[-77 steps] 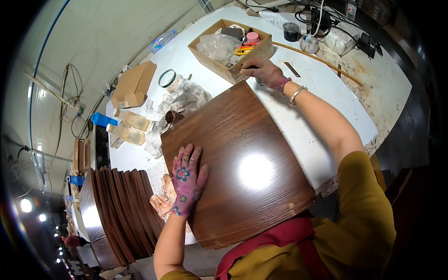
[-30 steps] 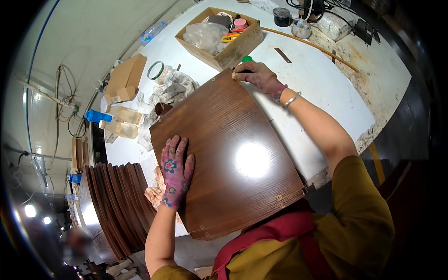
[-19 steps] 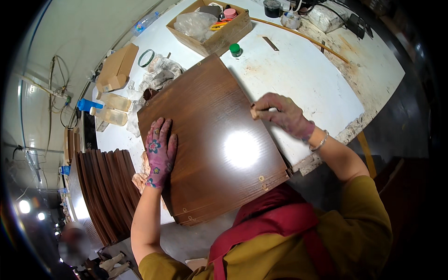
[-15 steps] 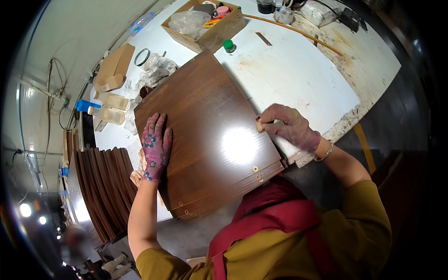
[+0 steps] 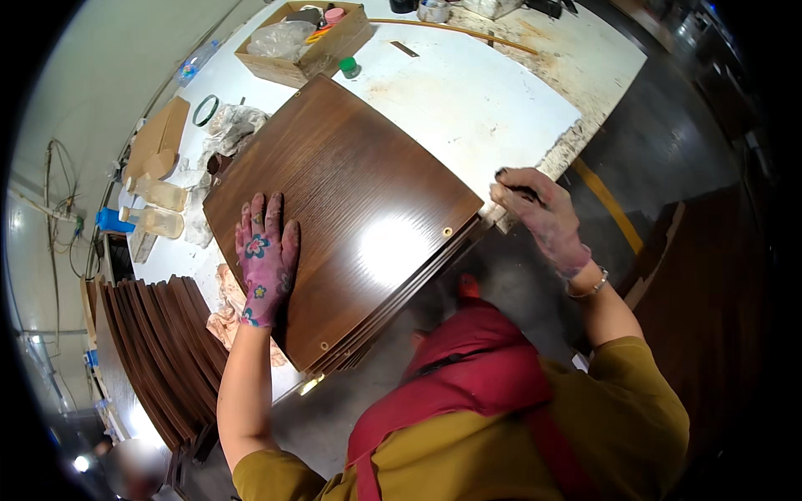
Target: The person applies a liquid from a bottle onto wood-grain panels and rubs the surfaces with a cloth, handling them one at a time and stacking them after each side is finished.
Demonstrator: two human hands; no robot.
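A dark brown wood-grain panel (image 5: 351, 159) lies on top of a stack of similar panels at the front of the table. A small ring-lined hole (image 5: 448, 232) shows near its right corner, and a bright glare covers part of its face. My left hand (image 5: 266, 259), in a pink flowered glove with stained fingers, rests flat on the panel's left side, fingers stretched out. Off the panel's right corner, my right hand (image 5: 547, 221) is raised in a stained glove. Its fingers are curled together; something dark shows between them, too unclear to name.
Many curved brown panels (image 5: 159, 351) stand in a row at the left. On the white table (image 5: 468, 100) are a wooden box (image 5: 305, 63) of odds and ends, a green-capped jar (image 5: 348, 67), plastic bottles (image 5: 154, 221), crumpled rags (image 5: 234, 125) and a thin metal strip (image 5: 404, 49).
My right hand has moved off the panel's right edge, out past its corner. The left hand stays flat on the panel. The whole view has shifted, with the table now further left.
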